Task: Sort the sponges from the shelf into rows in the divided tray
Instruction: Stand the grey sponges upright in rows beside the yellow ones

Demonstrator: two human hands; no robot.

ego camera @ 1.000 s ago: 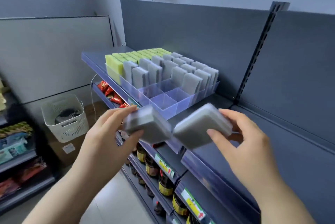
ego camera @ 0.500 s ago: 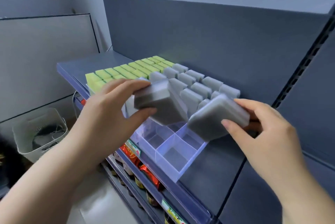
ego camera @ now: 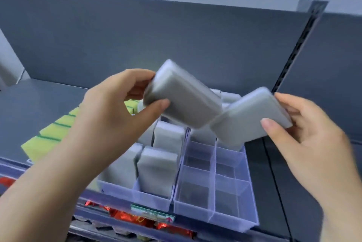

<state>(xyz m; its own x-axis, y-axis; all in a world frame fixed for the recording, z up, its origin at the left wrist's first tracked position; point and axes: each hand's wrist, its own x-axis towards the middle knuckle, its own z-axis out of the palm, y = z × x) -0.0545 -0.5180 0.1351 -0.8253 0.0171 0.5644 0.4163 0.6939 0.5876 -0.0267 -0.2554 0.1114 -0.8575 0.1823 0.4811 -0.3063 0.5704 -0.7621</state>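
My left hand (ego camera: 115, 108) grips a grey sponge (ego camera: 184, 97) by its left end, tilted above the clear divided tray (ego camera: 213, 216). My right hand (ego camera: 305, 124) holds a second grey sponge (ego camera: 248, 116) by its right end, also tilted, its lower corner over the tray's right column. The two held sponges nearly meet in the middle. Grey sponges (ego camera: 158, 165) stand upright in the tray's left compartments, and yellow-green sponges (ego camera: 52, 134) fill the rows further left, partly hidden by my left arm. Several front right compartments (ego camera: 231, 198) hold nothing.
The tray sits at the front of a dark grey shelf (ego camera: 31, 100) with a grey back panel (ego camera: 176, 36) and a slotted upright (ego camera: 295, 50) at the right. A price label (ego camera: 152, 213) is on the shelf edge. Red foil packets (ego camera: 125, 216) lie on the shelf below.
The view has moved closer and more directly above the tray. Both hands have risen a little with their sponges, and the left sponge now tilts more steeply toward the right one.
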